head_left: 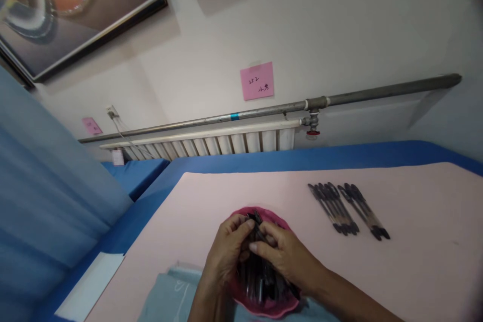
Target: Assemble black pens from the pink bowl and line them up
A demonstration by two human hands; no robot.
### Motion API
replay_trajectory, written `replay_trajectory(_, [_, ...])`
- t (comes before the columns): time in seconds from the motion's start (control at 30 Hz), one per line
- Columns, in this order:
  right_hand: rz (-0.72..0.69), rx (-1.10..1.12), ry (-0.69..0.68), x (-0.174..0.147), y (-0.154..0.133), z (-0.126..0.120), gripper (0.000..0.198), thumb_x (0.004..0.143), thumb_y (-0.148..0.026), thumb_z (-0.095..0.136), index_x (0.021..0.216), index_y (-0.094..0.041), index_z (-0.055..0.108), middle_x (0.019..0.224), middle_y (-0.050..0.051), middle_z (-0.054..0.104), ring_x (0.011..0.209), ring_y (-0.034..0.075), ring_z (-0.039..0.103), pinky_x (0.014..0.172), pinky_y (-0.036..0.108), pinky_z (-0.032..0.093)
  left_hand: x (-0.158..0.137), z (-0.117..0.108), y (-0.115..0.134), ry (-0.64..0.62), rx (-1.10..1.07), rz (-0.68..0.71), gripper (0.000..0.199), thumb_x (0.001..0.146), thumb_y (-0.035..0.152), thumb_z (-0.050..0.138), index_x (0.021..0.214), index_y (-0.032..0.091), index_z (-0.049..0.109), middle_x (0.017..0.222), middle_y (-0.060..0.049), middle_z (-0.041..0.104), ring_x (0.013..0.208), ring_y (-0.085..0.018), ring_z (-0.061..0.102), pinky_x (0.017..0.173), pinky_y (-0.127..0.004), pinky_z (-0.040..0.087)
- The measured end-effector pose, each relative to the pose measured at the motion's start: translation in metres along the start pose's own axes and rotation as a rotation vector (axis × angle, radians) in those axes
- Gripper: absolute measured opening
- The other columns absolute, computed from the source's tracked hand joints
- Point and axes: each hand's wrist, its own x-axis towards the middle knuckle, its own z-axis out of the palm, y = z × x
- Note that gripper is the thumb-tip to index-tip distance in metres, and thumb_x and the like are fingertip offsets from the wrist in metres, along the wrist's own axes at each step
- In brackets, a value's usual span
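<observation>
In the lower centre of the frame, the left hand and the right hand met over a round, wavy-rimmed pink bowl, each grip pinching at slim black pens between thumb and fingers; how many could not be told. A heap of dark pens lay in the bowl beneath. Right of centre, two neat rows of clear-barrelled, black-capped pens lay on a smooth pale-pink sheet, well apart from the bowl.

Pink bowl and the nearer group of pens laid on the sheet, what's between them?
Just bare pink sheet between the pink bowl and those pens, seen in the head view.
</observation>
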Motion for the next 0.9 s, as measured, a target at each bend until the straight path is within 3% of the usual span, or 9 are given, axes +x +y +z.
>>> replay_trajectory(0.13, [-0.018,-0.071,-0.037,-0.003,-0.005,-0.002,0.015,0.082,-0.03,0.046,0.07,-0.021,0.049,0.062,-0.003,0.053,0.06,0.014,0.051,0.056,0.026,0.04,0.001,-0.008,0.006,0.099,-0.076,0.049,0.032,0.065,0.038,0.067,0.065,0.018,0.041,0.042,0.012,0.03,0.034,0.0,0.018,0.035,-0.016,0.009])
replay_trajectory(0.6, [-0.019,-0.084,0.041,-0.007,0.001,-0.001,0.021,0.083,-0.034,0.042,0.068,-0.021,0.048,0.06,-0.003,0.049,0.057,0.014,0.049,0.054,0.025,0.042,0.003,-0.005,0.001,0.023,-0.115,0.03,0.035,0.062,0.037,0.07,0.062,0.017,0.042,0.04,0.012,0.029,0.032,0.001,0.018,0.032,-0.013,0.009])
replay_trajectory(0.7, [-0.053,-0.051,0.042,-0.006,-0.005,-0.002,0.02,0.085,-0.034,0.04,0.077,-0.021,0.054,0.07,0.0,0.059,0.066,0.016,0.055,0.061,0.027,0.046,0.004,-0.009,0.003,0.088,-0.314,0.081,0.029,0.067,0.036,0.067,0.068,0.014,0.049,0.05,0.006,0.045,0.037,-0.001,0.035,0.034,-0.012,0.025])
replay_trajectory(0.8, [-0.085,-0.083,0.011,-0.006,-0.008,-0.001,0.021,0.085,-0.033,0.04,0.086,-0.023,0.058,0.077,0.001,0.063,0.074,0.019,0.059,0.068,0.03,0.047,0.006,-0.019,0.01,0.203,-0.548,0.129,0.023,0.074,0.033,0.06,0.081,0.011,0.055,0.069,-0.003,0.057,0.057,-0.008,0.055,0.054,-0.019,0.047])
replay_trajectory(0.9, [-0.088,-0.16,-0.042,-0.008,-0.005,0.001,0.02,0.084,-0.034,0.042,0.085,-0.024,0.06,0.07,0.001,0.063,0.072,0.021,0.06,0.066,0.032,0.047,0.007,-0.031,0.016,0.227,-0.682,0.165,0.024,0.078,0.033,0.056,0.084,0.01,0.057,0.078,-0.009,0.06,0.07,-0.014,0.06,0.069,-0.027,0.051])
